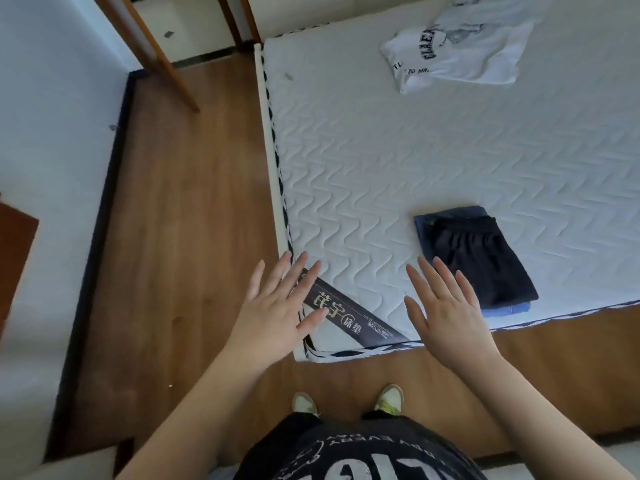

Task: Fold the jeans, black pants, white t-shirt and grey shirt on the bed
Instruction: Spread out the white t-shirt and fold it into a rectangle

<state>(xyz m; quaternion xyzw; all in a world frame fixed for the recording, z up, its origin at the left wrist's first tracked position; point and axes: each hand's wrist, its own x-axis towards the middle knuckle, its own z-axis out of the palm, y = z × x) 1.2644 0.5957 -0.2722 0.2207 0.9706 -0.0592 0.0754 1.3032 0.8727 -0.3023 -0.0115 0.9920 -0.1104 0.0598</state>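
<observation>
Both hands, left [273, 313] and right [446, 313], were spread flat holding nothing, pants [485, 261] stacked on jeans [424, 233] near the bed [381, 161] edge, tee [460, 53] far off, so reaching over could've knocked the stack off.

Both hands were up in front of the body, palms facing down and away, backs toward the camera. Left hand [277, 306] sat around 9 o'clock from the right hand [446, 310], a clear gap between them, not touching each other. Fingers on both were straight and spread, tips pointing toward 12 o'clock, the left ones leaning a bit to 1 o'clock and the right ones a bit to 11. Thumbs stuck out toward each other. Neither was gripping anything. Both forearms were bare, running down from the wrists toward 6 o'clock and angling outward, left to about 7, right to about 5.
</observation>
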